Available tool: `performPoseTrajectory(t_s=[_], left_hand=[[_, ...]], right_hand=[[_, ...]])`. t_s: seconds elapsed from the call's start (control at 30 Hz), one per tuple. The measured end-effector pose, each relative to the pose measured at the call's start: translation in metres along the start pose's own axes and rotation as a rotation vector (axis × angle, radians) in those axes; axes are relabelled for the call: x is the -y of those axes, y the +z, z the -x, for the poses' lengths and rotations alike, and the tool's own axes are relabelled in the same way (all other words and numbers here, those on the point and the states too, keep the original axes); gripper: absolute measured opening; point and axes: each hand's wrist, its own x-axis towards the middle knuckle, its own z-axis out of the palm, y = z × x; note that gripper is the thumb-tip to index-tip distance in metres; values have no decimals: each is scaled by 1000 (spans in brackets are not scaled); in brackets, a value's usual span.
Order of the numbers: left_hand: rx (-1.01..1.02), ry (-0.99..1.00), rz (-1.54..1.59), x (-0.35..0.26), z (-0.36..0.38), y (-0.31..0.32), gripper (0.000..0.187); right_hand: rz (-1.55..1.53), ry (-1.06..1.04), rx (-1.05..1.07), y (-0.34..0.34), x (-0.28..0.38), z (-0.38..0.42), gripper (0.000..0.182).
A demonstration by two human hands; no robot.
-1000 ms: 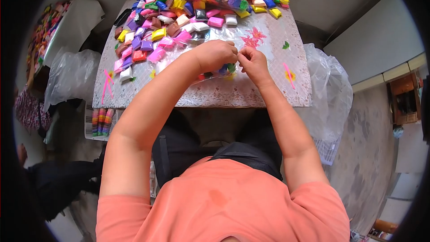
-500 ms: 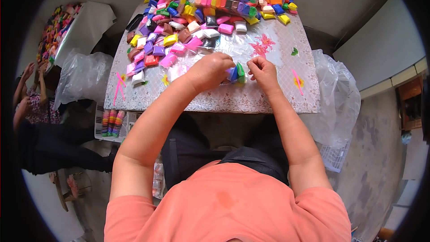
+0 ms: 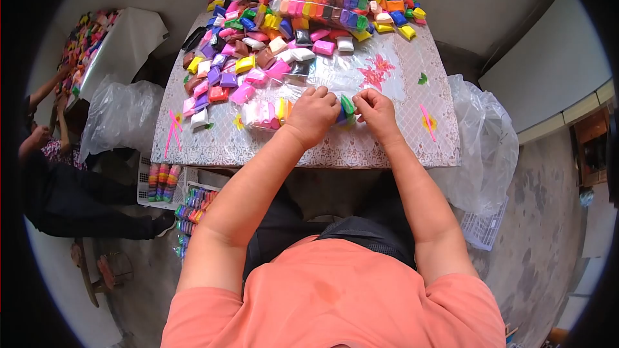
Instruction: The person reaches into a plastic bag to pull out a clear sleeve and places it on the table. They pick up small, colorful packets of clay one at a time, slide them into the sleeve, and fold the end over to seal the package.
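Observation:
A clear plastic sleeve filled with a row of small coloured packets lies across the near part of the table. My left hand is closed over the sleeve near its right end. My right hand pinches that end, where green and blue packets show between the two hands. A large heap of loose coloured packets covers the far half of the table, with a filled sleeve lying on top of it.
Pink strips lie at the table's left edge, another at its right. Clear plastic bags hang at the left and right. Filled sleeves sit in a crate below. Another person works at the left.
My hands have come closer together at the sleeve's right end. The left hand slid right, uncovering more of the filled sleeve to its left. The person at the left shifted.

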Motion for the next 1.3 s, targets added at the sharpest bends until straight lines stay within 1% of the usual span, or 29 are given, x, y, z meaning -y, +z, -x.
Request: performPoseTrajectory(t_s=[0.1, 0.2, 0.3, 0.4, 0.43, 0.6, 0.7, 0.73, 0.83, 0.9, 0.93, 1.0, 1.1, 1.2, 1.23, 1.3], left_hand=[[-5, -40, 3, -4, 1, 5, 7], [-37, -206, 147, -5, 7, -1, 18], [-134, -347, 251, -7, 24, -15, 37], [-62, -402, 249, -3, 32, -15, 52], [-60, -402, 253, -3, 32, -14, 54], [-13, -407, 339, 3, 18, -4, 60], [138, -474, 406, 5, 8, -6, 59], [154, -482, 424, 7, 6, -4, 58], [180, -517, 497, 13, 1, -1, 54], [169, -555, 571, 17, 1, -3, 50], [197, -549, 577, 18, 1, -6, 51], [254, -537, 587, 20, 1, -10, 52], [347, -494, 573, 21, 3, 0, 58], [346, -487, 504, 19, 3, 1, 60], [294, -434, 494, 19, 4, 0, 57], [188, -333, 468, 19, 9, -6, 51]], right_hand=[[-8, 5, -2, 0, 2, 1, 15], [2, 9, -12, -1, 2, 2, 15], [-7, 20, -35, -1, 0, 4, 16], [-5, 55, -69, 0, 2, 14, 23], [0, 66, -79, 0, 2, 17, 27], [37, 33, 66, -5, -20, 21, 43], [85, 33, 178, -8, -15, 23, 48], [105, 37, 221, -8, -13, 24, 49], [127, 32, 159, -4, -24, 21, 48], [161, -42, 140, -3, -31, 19, 46], [177, -78, 129, -3, -33, 19, 45], [197, -83, 110, -3, -36, 19, 44], [243, -146, 81, 0, -38, 19, 44], [304, -206, 62, -1, -38, 19, 45], [326, -223, 59, -1, -37, 20, 45], [351, -169, 67, -3, -32, 23, 46]])
